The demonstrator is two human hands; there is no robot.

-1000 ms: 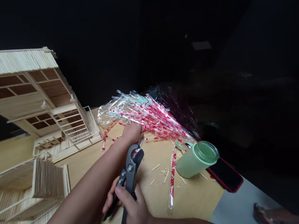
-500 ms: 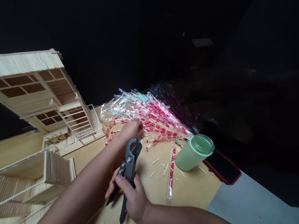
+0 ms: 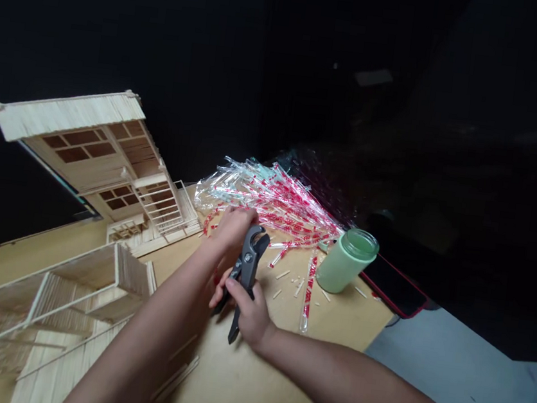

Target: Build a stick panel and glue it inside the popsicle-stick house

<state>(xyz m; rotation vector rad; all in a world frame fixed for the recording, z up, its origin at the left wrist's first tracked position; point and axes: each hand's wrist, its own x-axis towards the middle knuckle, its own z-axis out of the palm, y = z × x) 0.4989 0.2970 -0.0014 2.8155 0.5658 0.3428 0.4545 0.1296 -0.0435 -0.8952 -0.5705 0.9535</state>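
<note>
My right hand (image 3: pixel 254 313) is wrapped round the handles of dark grey hand shears (image 3: pixel 248 265), which look like a pair of pruners with a curved jaw pointing up. The jaw stands a little apart. Just behind the jaw is my left hand (image 3: pixel 235 225), its fingers curled beside the pile of red-printed clear wrappers (image 3: pixel 276 196). What those fingers hold, if anything, is hidden. Short cut pieces of pale wooden stick (image 3: pixel 298 288) lie to the right of the shears, and one long red-printed wrapper (image 3: pixel 309 290) lies near them.
A model house of thin wooden sticks (image 3: pixel 111 132) stands at the back left. Nearer on the left is an open stick frame with walls (image 3: pixel 70 282). An open green jar (image 3: pixel 344 265) and a phone with a red edge (image 3: pixel 397 287) are by the table's right edge.
The view has shifted, so the table and house appear further right. Both hands and the shears sit higher in the picture. The right hand keeps its hold on the shears.
</note>
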